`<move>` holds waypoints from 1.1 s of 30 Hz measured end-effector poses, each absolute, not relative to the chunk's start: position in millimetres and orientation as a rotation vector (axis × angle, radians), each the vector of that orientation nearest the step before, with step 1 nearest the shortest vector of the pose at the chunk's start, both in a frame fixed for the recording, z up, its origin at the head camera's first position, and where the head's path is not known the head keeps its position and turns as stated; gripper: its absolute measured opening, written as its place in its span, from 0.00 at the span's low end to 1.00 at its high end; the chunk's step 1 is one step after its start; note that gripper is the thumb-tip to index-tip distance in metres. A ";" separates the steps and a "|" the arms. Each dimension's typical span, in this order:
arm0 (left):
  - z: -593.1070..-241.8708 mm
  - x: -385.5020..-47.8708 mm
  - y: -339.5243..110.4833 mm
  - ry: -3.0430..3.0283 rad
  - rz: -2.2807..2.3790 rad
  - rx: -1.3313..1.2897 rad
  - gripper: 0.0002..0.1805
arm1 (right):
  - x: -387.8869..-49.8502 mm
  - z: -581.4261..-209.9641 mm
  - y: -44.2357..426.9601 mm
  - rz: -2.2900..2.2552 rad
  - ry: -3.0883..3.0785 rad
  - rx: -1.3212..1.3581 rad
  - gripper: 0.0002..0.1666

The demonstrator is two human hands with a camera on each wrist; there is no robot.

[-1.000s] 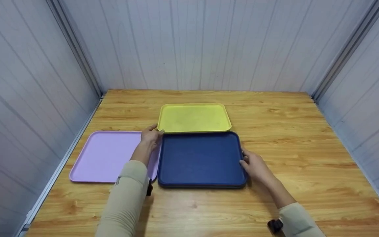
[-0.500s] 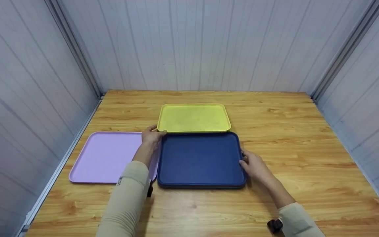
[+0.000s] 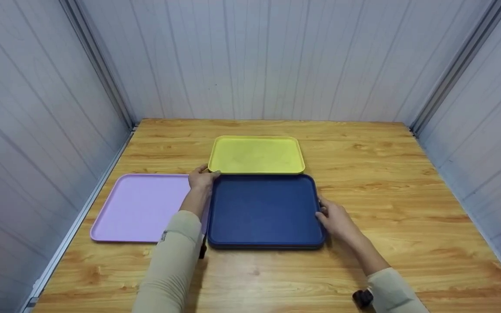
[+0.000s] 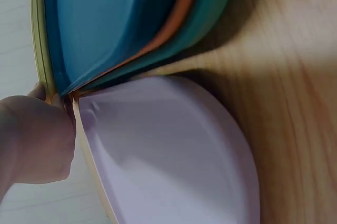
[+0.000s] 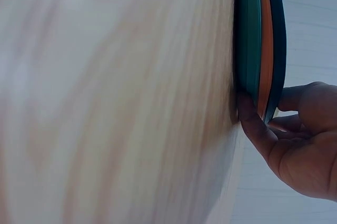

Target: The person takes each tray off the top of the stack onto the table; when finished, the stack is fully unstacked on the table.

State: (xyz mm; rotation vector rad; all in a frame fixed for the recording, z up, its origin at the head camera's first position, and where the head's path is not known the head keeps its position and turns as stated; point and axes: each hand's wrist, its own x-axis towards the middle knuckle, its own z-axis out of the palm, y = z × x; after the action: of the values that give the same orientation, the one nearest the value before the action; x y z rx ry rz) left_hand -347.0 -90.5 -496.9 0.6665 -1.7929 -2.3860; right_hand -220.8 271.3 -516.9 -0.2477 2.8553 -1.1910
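Observation:
A dark blue tray (image 3: 265, 211) lies on top of a stack, with an orange tray (image 5: 266, 45) and a teal tray (image 5: 250, 45) beneath it. Behind the stack is a smaller yellow tray (image 3: 257, 154). My left hand (image 3: 200, 178) holds the yellow tray's near left corner, its thumb beside the blue tray's far left corner. In the left wrist view that hand hides the corner itself. My right hand (image 3: 338, 219) grips the right edge of the stack, one digit low beside the teal tray and another at the blue rim, as the right wrist view shows.
A lilac tray (image 3: 141, 208) lies flat left of the stack, partly covered by the left forearm. All the trays are on a wood-grain table (image 3: 389, 187). Pale panel walls (image 3: 250, 61) stand behind it and on both sides.
The yellow tray has shifted very slightly away from me. The left forearm has moved a little to the right, while the right hand and the stack look nearly still.

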 end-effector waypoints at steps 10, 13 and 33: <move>-497.6 -346.9 -89.0 -1.939 -2.266 0.648 0.33 | -220.2 -517.8 271.0 -1.185 2.889 -0.252 0.36; -497.6 -346.1 -89.9 -1.932 -2.294 0.633 0.33 | -220.4 -517.6 271.6 -1.171 2.889 -0.252 0.36; -488.9 -338.7 -89.4 -2.163 -2.048 0.627 0.28 | -219.8 -516.6 271.8 -1.163 2.873 -0.258 0.35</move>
State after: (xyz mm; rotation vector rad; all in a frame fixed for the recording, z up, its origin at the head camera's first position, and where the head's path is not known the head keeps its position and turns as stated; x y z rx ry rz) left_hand -338.7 -89.4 -488.9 0.6272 -2.1633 -2.0481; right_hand -219.8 271.8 -516.6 -0.2581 2.8733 -1.1631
